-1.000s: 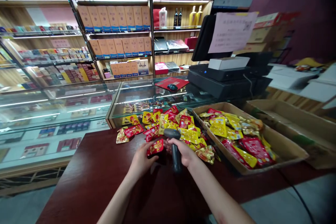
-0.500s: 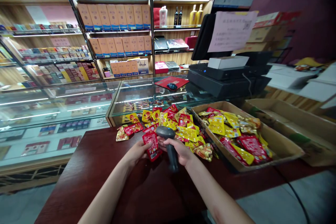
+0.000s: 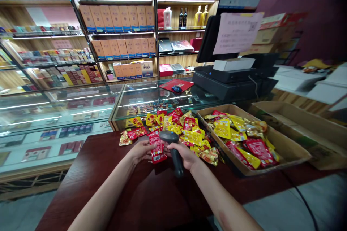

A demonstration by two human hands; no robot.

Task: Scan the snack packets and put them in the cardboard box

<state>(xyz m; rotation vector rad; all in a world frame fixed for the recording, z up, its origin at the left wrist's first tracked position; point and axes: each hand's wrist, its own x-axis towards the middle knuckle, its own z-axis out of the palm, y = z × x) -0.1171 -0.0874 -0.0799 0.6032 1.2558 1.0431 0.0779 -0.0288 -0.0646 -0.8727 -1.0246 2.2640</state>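
Red packet (image 3: 157,154) is between the two hands (image 3: 140,151).

packet (image 3: 157,153) left of scanner (image 3: 177,160) | packet pile (image 3: 192,137) behind | carton (image 3: 291,149) right (more packets (image 3: 222,129) inside)

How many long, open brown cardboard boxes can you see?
2: one box right of the black pistol-shaped scanner, holding shiny red and yellow packets; another box beside it, farther right. More may be hidden.

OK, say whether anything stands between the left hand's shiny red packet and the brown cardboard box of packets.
Yes, right of the packet: the right hand gripping a black pistol-shaped scanner, then red and yellow packets.
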